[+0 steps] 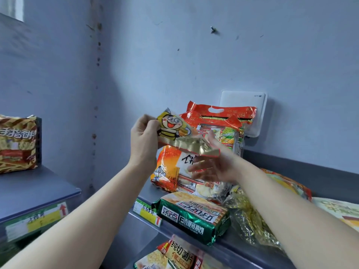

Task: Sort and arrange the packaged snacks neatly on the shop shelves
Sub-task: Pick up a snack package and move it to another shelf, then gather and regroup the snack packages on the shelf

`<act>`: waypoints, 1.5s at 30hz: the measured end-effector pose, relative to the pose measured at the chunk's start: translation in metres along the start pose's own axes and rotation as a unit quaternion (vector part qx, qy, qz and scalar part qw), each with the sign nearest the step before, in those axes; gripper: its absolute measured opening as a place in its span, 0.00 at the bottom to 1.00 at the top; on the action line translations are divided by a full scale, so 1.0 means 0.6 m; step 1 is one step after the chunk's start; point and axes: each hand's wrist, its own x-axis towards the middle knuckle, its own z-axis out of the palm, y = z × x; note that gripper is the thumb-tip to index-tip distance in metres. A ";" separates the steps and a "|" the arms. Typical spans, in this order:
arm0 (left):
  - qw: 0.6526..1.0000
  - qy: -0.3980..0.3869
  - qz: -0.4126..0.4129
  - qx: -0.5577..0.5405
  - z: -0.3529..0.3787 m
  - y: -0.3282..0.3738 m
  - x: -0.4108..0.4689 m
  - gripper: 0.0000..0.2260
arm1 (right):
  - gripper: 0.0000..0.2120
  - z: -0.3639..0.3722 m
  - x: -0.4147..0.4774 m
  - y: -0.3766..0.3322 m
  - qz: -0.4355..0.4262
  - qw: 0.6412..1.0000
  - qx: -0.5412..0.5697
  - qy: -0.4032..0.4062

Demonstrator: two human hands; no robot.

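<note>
Head view: the left hand (pixel 144 136) is curling its fingers and thumb round the upper left edge of the bee bag (pixel 172 126), holding it up above the shelf (pixel 291 167), close to the wall. The right hand (pixel 211 166) is reaching in below the bag's gold band, fingers straight and spread in front of the orange bag (pixel 167 169); whether they are touching it I cannot tell. The orange bag is standing on the shelf directly under the bee bag, and a red bag (pixel 219 113) is standing behind both, in front of a white box (pixel 246 101) on the wall. Nearer the camera, a green packet (pixel 194 214) is lying flat at the shelf's front edge, with a gold bag (pixel 250 222) just beside it under the right forearm. A price label (pixel 146 210) is sitting on the shelf's front rail. Well apart to the left, a striped packet (pixel 17 144) is standing on another shelf (pixel 38 189).
</note>
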 end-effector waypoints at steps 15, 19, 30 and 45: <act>0.934 -0.268 -0.129 0.199 0.039 -0.019 -0.039 0.12 | 0.15 -0.047 -0.108 0.009 -0.272 0.936 0.110 0.195; 0.929 -0.311 -0.147 0.134 0.100 -0.022 -0.065 0.07 | 0.12 -0.081 -0.177 0.017 -0.289 0.924 0.088 0.235; 0.938 -0.314 -0.145 0.002 0.304 -0.003 -0.229 0.10 | 0.11 -0.210 -0.428 0.027 -0.326 0.886 0.049 0.327; 0.870 -0.393 -0.269 -0.130 0.648 0.095 -0.687 0.11 | 0.11 -0.431 -0.975 0.164 -0.263 0.739 -0.024 0.620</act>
